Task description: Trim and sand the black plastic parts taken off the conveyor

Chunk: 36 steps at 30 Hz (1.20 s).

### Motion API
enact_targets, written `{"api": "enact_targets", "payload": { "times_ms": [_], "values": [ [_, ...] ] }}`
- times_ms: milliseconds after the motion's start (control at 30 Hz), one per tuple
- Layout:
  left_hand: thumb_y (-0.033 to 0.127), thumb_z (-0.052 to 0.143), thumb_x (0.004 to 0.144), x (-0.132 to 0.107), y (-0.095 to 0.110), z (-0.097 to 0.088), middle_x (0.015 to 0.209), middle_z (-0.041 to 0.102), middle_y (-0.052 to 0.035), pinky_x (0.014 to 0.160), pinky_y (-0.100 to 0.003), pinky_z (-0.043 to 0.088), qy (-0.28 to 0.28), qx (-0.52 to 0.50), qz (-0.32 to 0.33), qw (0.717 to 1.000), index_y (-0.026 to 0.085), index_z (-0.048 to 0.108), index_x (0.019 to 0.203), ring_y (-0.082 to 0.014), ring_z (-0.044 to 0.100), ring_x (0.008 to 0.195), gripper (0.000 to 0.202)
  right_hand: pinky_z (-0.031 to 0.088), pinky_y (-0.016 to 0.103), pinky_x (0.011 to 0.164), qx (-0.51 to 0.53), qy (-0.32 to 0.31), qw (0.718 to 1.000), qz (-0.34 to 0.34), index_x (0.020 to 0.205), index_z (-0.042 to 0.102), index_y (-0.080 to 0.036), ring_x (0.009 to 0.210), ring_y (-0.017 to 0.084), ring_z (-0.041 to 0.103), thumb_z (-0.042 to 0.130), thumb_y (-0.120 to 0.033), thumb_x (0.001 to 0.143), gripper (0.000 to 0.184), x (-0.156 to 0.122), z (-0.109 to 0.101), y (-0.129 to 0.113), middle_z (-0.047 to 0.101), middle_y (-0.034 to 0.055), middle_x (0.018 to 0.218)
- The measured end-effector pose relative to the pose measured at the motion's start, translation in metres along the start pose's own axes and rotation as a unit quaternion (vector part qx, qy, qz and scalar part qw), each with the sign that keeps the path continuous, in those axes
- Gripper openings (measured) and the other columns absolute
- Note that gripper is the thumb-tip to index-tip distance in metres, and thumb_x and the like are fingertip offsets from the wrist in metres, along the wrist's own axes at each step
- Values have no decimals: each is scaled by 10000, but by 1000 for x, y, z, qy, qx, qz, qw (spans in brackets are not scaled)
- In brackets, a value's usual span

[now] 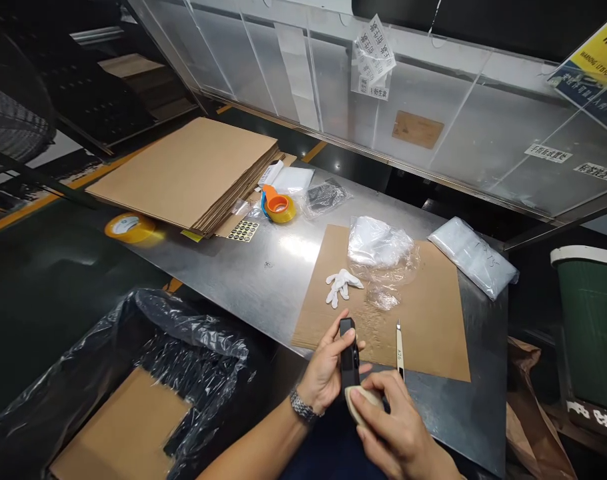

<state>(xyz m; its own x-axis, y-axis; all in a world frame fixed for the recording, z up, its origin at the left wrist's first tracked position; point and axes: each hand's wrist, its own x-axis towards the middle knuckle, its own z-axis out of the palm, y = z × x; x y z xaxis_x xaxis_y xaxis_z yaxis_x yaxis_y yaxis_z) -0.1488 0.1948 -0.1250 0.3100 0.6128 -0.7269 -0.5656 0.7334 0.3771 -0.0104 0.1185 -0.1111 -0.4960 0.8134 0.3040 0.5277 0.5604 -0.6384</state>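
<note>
My left hand (324, 373) is closed around a long black object (349, 363), held upright with the thumb across its upper part. It looks like a small plastic device, though its exact kind does not show. My right hand (401, 427) pinches a cream-coloured rounded pad (356, 412) between thumb and fingers. That pad touches the lower end of the black object. Just beyond both hands lies a cardboard sheet (438, 320). On it are a pair of white gloves (342, 285), a slim craft knife (399, 347) marked A26, and clear plastic bags (378, 243).
A stack of cardboard sheets (193, 167) covers the table's far left, with a tape dispenser (279, 205) and sticker sheet (243, 231) beside it. A white packet (473, 257) lies at right. A black-lined bin (193, 320) stands lower left, a green bin (591, 320) right.
</note>
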Motion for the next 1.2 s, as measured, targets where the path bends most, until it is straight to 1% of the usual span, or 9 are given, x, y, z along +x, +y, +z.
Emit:
{"api": "enact_targets", "payload": {
  "times_ms": [133, 267, 467, 600, 733, 833, 967, 1100, 1200],
  "values": [
    [339, 640, 719, -2, -3, -3, 784, 562, 15, 668, -274, 498, 19, 48, 55, 997, 266, 551, 1059, -137, 586, 741, 359, 480, 357, 722, -37, -14, 999, 22, 1296, 375, -134, 893, 195, 447, 475, -26, 750, 565, 0, 4, 1, 453, 132, 1012],
    [464, 477, 808, -5, -17, -3, 1077, 590, -63, 888, -268, 409, 3, 80, 94, 992, 199, 605, 1050, -178, 520, 1021, 381, 468, 380, 762, -42, 19, 997, 64, 1281, 417, -151, 934, 209, 446, 483, -58, 776, 517, 9, 11, 14, 446, 128, 1021],
    [387, 582, 758, -6, -25, -13, 1108, 605, -76, 935, -353, 378, -42, 214, 92, 972, 209, 544, 1172, -216, 541, 1007, 452, 446, 351, 828, 5, 177, 960, 218, 1224, 489, -212, 988, 192, 479, 478, -190, 821, 404, 14, 31, 73, 463, 91, 1053],
    [344, 627, 722, -2, -25, -25, 1311, 460, -106, 999, -387, 331, -50, 322, 211, 922, 214, 337, 1334, -256, 431, 1184, 690, 440, 412, 832, -10, 206, 914, 348, 1139, 559, -166, 922, 219, 507, 494, -306, 797, 375, -12, 68, 131, 509, 90, 943],
    [335, 645, 698, -6, -22, -29, 1240, 519, -120, 989, -386, 357, -39, 466, 282, 838, 173, 426, 1255, -258, 471, 1151, 619, 429, 496, 798, -1, 207, 906, 370, 1036, 613, -155, 870, 252, 502, 521, -401, 766, 377, -28, 96, 158, 520, 89, 871],
    [359, 634, 704, -14, -18, -25, 1136, 582, -108, 926, -366, 422, -34, 553, 299, 777, 175, 454, 1192, -234, 552, 1038, 552, 369, 532, 868, 27, 212, 907, 363, 1061, 594, -165, 973, 272, 466, 490, -429, 797, 387, -21, 87, 146, 521, 116, 977],
    [380, 624, 706, -22, -13, -17, 1084, 607, -98, 863, -329, 467, -27, 615, 315, 722, 174, 433, 1171, -217, 581, 984, 543, 460, 357, 782, 120, 181, 925, 313, 1067, 572, -221, 893, 186, 527, 374, -423, 876, 341, -4, 39, 99, 543, 79, 995],
    [335, 609, 718, -25, -12, -10, 1028, 618, -92, 796, -307, 500, -36, 653, 339, 677, 173, 411, 1153, -203, 603, 927, 504, 457, 303, 734, 288, 100, 929, 212, 1044, 574, -243, 840, 166, 520, 531, -420, 808, 298, 8, -1, 50, 520, 61, 979],
    [278, 599, 719, -26, -13, -8, 1017, 606, -97, 780, -311, 511, -42, 671, 383, 633, 168, 387, 1157, -202, 602, 921, 499, 450, 291, 729, 335, 99, 911, 221, 1039, 564, -257, 888, 168, 504, 564, -312, 803, 242, 11, -8, 35, 477, 59, 999]
  ]
}}
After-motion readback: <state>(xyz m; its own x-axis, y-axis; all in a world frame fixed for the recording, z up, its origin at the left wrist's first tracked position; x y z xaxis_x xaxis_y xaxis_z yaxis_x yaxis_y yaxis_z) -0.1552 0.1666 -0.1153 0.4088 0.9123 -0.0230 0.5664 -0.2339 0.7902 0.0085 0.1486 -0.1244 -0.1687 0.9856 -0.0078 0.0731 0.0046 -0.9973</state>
